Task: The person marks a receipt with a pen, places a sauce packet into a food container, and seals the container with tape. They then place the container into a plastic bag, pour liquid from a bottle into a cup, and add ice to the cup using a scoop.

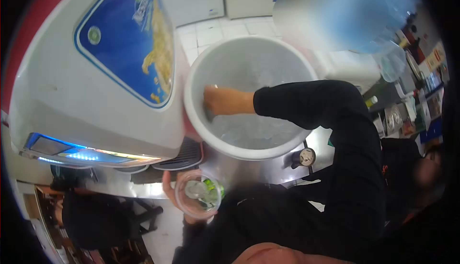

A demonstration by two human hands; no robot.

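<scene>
A clear plastic cup (198,194) is in my left hand (171,190), its fingers wrapped round the outside. Pieces of ice and something green (209,187) show inside the cup. My right hand (225,101), at the end of a black sleeve, reaches down into a large white tub (249,153). Its fingers are curled near the tub's left inner wall, and what they grip is hidden. Pale, translucent ice (268,130) lies in the bottom of the tub.
A large drink machine (57,87) with a blue panel stands close on the left, its drip tray (184,156) beside the tub. The tub sits on a metal counter (230,168). Chest freezers (196,0) line the back. Other people are at right and lower left.
</scene>
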